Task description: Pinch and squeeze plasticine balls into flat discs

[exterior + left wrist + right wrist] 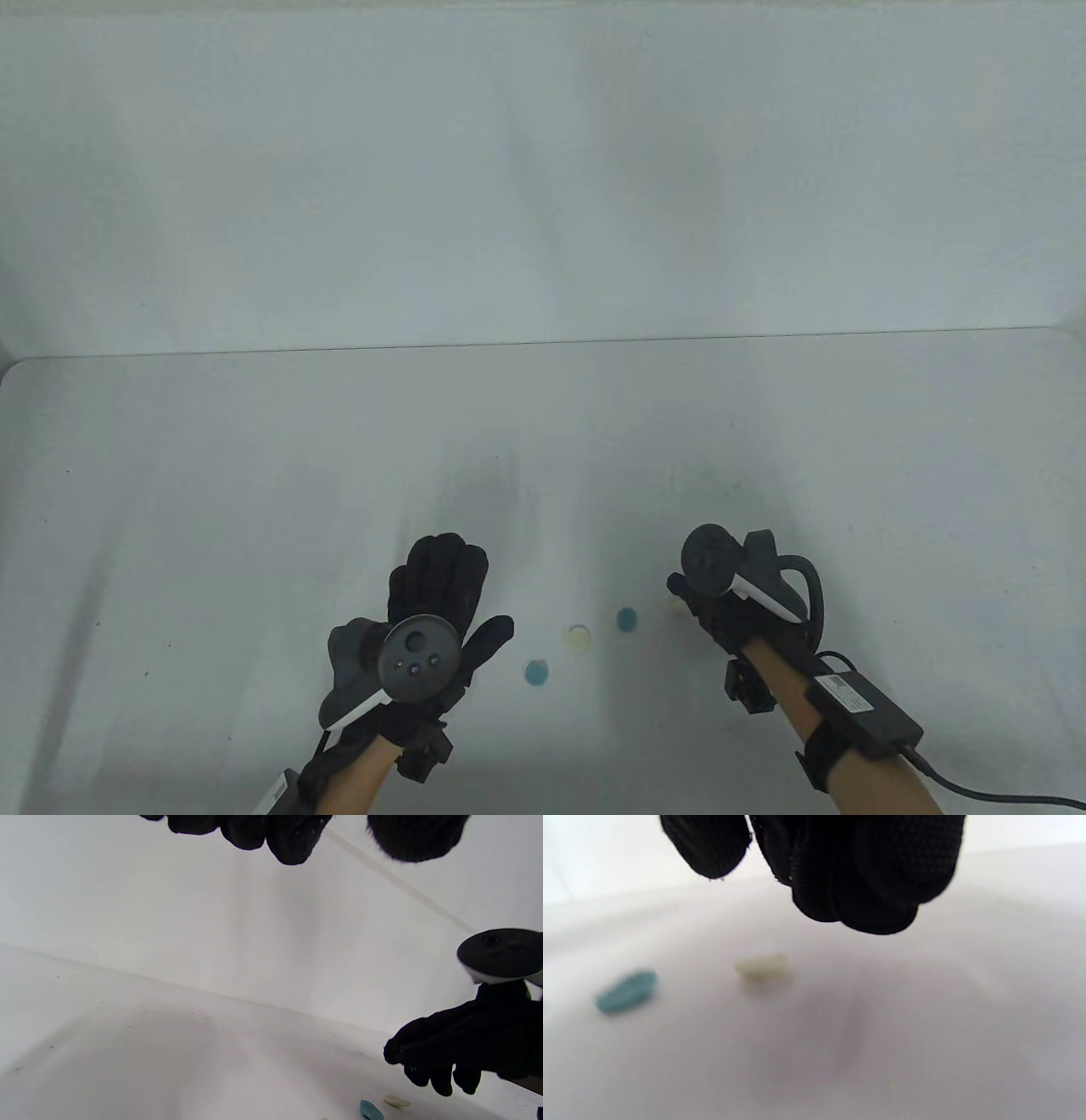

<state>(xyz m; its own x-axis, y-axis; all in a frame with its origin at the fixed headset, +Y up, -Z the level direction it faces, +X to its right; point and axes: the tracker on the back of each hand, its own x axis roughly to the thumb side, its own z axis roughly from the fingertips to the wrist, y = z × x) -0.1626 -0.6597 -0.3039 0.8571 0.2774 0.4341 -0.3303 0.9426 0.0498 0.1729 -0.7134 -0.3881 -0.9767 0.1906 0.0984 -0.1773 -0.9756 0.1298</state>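
Observation:
Several flattened plasticine pieces lie in a row on the white table (254, 509): a blue disc (537, 672), a pale yellow disc (579, 637), a second blue disc (626, 619) and a pale piece (676, 604). My left hand (479, 586) hovers left of the row, fingers spread, holding nothing. My right hand (679, 594) is just right of the pale piece, with fingers hanging down. In the right wrist view my right hand (763, 870) holds nothing above the pale piece (762, 967), and the blue disc (626, 997) lies to its left.
The table's far edge meets a white backdrop (543, 170). A cable (976, 789) runs from my right forearm to the bottom right. The left wrist view shows my right hand (445, 1052) above a blue disc (371, 1110) and the pale piece (396, 1101).

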